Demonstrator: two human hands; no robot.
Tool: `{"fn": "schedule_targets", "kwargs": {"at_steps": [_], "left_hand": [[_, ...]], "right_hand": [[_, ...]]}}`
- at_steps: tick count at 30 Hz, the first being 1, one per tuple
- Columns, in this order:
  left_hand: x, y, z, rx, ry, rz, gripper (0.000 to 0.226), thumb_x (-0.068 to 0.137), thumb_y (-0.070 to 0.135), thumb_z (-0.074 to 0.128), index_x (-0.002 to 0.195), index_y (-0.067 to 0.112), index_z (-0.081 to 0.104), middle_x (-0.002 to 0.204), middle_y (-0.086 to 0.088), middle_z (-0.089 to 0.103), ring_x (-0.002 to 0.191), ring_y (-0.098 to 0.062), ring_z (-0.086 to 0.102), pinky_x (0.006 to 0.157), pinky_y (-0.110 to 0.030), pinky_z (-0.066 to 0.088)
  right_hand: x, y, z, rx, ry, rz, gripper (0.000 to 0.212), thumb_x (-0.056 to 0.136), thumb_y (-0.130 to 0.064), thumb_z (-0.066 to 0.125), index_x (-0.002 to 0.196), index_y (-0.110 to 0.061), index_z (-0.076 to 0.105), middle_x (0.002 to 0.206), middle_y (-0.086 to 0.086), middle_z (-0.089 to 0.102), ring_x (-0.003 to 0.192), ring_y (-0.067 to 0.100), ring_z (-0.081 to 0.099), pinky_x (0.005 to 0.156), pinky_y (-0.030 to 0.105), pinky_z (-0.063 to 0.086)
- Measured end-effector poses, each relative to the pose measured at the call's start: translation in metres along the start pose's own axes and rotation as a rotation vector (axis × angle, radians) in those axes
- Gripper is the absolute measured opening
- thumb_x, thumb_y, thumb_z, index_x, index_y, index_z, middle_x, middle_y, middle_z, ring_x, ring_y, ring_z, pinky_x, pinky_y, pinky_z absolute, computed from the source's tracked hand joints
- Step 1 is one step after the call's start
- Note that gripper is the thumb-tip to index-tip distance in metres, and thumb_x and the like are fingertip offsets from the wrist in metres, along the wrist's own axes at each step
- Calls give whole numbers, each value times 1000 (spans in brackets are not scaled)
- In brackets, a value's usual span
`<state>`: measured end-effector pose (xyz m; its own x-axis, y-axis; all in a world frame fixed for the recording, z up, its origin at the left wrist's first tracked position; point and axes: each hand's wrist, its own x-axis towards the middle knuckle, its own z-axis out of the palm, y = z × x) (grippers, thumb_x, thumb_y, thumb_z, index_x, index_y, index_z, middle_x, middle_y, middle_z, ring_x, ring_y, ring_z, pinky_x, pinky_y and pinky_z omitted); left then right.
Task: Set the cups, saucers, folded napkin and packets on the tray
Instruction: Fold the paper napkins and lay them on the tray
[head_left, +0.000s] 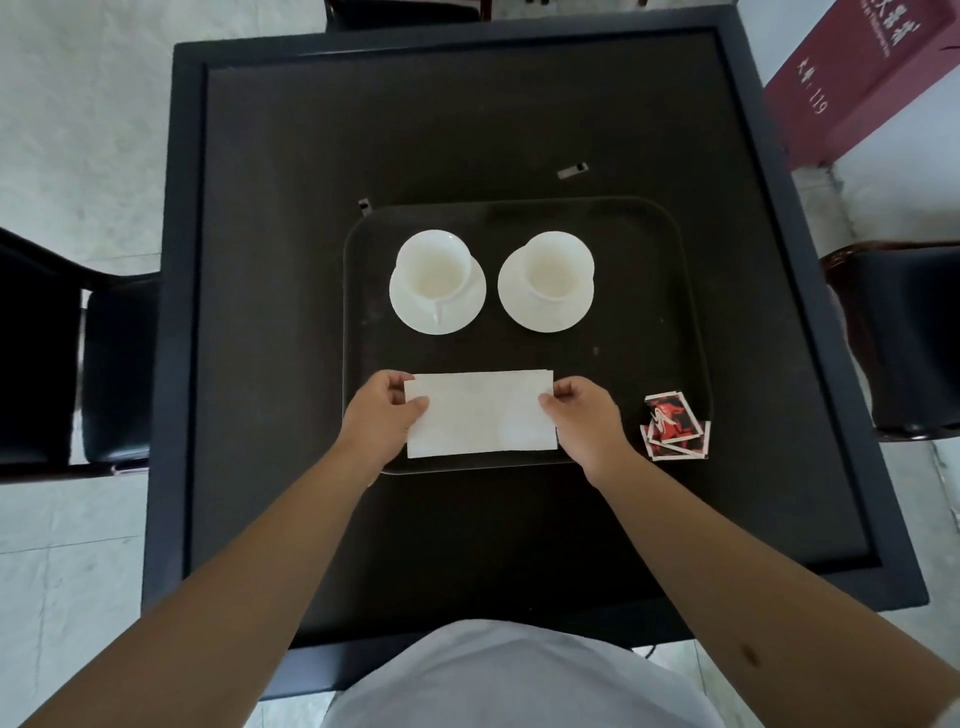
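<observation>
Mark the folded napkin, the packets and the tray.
folded napkin (480, 414): head view, middle of the top face.
packets (674, 427): head view, middle of the red pile.
tray (519, 205): head view, far rim.

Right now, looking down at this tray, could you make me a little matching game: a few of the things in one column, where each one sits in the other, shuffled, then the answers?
Things:
1. Folded napkin
2. Packets
3. Left cup
4. Small metal piece

Places:
A. On the table beyond the tray
B. Near right corner of the tray
C. Held at both ends by the left hand and right hand
D. On a saucer, far left of the tray

Pairs: 1-C, 2-B, 3-D, 4-A
</observation>
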<state>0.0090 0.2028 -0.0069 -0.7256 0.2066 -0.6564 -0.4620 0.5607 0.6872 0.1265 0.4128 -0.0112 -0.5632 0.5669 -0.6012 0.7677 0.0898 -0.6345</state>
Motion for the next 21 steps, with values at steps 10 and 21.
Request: {"fn": "schedule_targets", "kwargs": {"at_steps": [10,21], "left_hand": [[13,-15,-1,160,122,103,27,90,21,66,109,38,54,90,10,66,81,-5,64,59,-12,42],[27,-21,-2,205,105,124,28,90,21,68,113,34,56,88,10,65,80,-7,63,63,-14,42]], "right_hand": [[5,5,15,-207,91,-37,9,93,-28,58,88,-22,62,71,-8,62,63,7,58,50,18,34],[17,6,15,-282,125,-69,12,94,-31,60,86,-21,61,71,-10,61,62,4,55,50,15,31]]}}
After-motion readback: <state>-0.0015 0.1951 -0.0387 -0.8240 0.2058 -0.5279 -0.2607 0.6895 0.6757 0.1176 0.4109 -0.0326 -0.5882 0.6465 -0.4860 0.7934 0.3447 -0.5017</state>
